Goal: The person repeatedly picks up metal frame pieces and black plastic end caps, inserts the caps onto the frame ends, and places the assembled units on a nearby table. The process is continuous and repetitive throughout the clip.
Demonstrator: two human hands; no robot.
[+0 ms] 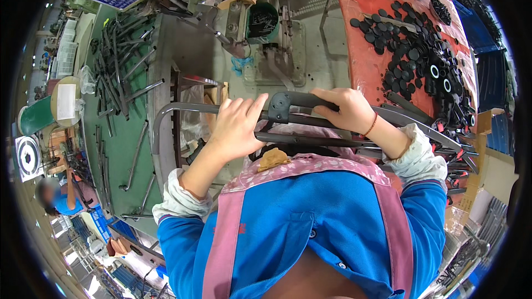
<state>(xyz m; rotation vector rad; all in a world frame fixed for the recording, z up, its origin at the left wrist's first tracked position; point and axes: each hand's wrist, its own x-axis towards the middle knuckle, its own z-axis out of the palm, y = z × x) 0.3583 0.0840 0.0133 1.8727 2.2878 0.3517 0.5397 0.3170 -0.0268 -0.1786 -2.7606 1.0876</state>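
Observation:
A bent grey metal tube frame (180, 107) lies crosswise before my waist, its curved end to the left. Near its middle sits a dark round-faced joint piece (279, 106). My left hand (238, 124) is closed round the tube just left of this joint, with the index finger and thumb nearest it. To the right, my right hand (350, 109) grips the dark bar that runs out from the joint, its thumb toward me. More dark bars (321, 139) run below, close to my apron; their ends toward my left hand are partly hidden.
On the left, a green table (124, 155) carries piled metal tubes (119, 61). A red-covered table (363, 61) on the right holds black discs (402, 50) and black fittings. Ahead stands a machine with a green bin (261, 22). Another person (66, 196) is at far left.

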